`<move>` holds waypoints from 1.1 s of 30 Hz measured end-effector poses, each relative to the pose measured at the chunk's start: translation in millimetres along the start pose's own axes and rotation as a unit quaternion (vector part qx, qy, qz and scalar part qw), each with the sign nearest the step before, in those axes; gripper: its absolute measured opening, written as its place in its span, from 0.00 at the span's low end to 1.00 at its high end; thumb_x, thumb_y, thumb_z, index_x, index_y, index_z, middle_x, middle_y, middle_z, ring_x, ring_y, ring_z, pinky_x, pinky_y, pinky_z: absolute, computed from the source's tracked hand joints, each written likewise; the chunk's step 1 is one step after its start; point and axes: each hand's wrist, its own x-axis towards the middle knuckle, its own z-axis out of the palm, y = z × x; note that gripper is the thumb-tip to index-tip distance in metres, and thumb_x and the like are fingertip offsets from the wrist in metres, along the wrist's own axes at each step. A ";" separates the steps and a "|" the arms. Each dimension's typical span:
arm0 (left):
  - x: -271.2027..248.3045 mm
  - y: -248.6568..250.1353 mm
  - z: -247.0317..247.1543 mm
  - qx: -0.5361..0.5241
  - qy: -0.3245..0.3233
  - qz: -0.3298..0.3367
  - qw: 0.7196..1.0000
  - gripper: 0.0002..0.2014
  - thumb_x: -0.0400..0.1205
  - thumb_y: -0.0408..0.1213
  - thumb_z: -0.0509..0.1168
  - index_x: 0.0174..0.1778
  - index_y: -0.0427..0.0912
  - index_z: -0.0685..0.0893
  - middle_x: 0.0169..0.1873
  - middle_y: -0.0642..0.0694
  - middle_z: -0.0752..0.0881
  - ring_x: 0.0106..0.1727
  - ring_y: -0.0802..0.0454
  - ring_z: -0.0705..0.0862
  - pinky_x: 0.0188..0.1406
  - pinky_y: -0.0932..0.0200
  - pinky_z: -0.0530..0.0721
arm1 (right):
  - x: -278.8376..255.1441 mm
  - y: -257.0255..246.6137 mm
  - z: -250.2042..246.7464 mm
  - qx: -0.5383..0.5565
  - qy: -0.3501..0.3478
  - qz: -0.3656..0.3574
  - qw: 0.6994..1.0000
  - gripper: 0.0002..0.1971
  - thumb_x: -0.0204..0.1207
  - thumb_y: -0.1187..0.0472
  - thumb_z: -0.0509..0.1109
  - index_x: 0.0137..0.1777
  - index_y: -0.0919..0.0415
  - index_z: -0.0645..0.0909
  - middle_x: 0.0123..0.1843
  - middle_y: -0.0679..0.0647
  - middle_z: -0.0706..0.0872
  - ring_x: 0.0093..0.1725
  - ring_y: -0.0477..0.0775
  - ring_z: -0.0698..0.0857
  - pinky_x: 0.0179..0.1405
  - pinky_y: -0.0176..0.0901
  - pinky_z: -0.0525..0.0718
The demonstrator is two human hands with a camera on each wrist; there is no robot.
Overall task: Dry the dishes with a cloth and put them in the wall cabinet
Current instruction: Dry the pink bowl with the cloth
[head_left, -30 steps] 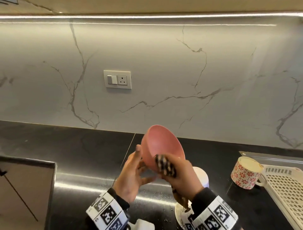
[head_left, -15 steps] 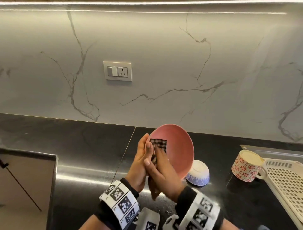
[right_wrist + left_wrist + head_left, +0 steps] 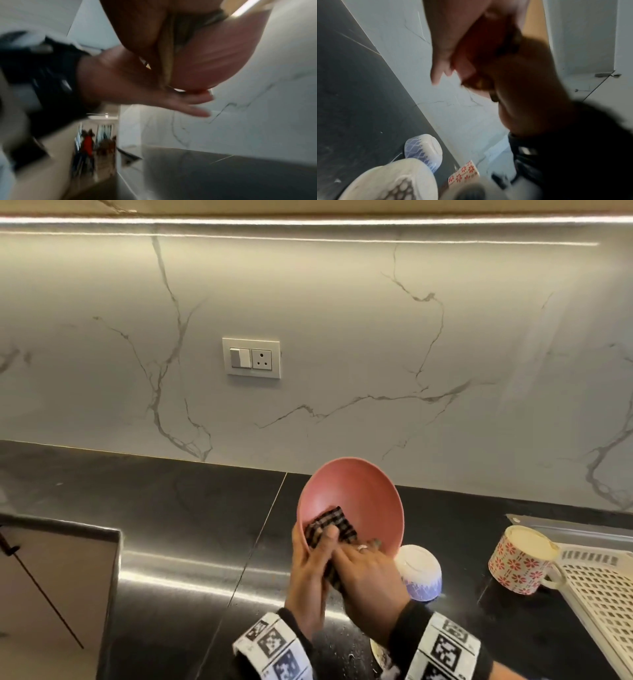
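While your two hands work together low in the middle of the head view, the pink bowl (image 3: 356,501) is held up off the black counter (image 3: 191,525), tilted so its hollow faces you. Your left hand (image 3: 308,580) cups the bowl's left rim from outside, fingers lying fairly straight along it, with the thumb over the checked cloth (image 3: 330,527). Your right hand (image 3: 368,580) presses that cloth against the inside of the bowl near its lower edge, fingers stretched rather than curled; a ring shows on one finger. In the right wrist view the bowl's rounded underside (image 3: 214,54) fills the upper middle of the frame, but blur hides the finer finger positions.

Just right of your hands, a white bowl with a blue pattern (image 3: 419,577) sits upside down on the counter. Further right stands a cup with red flowers (image 3: 517,563), its handle touching a cream perforated drying tray (image 3: 603,587) at the right edge. A switch and socket plate (image 3: 251,358) is fixed on the marble wall (image 3: 342,337), upper centre left. A pale cabinet door (image 3: 51,594) shows at lower left.
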 end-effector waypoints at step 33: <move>6.2 30.2 -16.3 0.144 -0.001 0.062 0.988 0.20 0.79 0.49 0.59 0.66 0.49 0.76 0.56 0.45 0.84 0.53 0.52 0.86 0.52 0.52 0.86 | -27.2 0.7 10.5 0.270 -0.141 0.029 0.952 0.33 0.79 0.35 0.47 0.67 0.60 0.77 0.60 0.54 0.86 0.57 0.52 0.83 0.61 0.39 0.73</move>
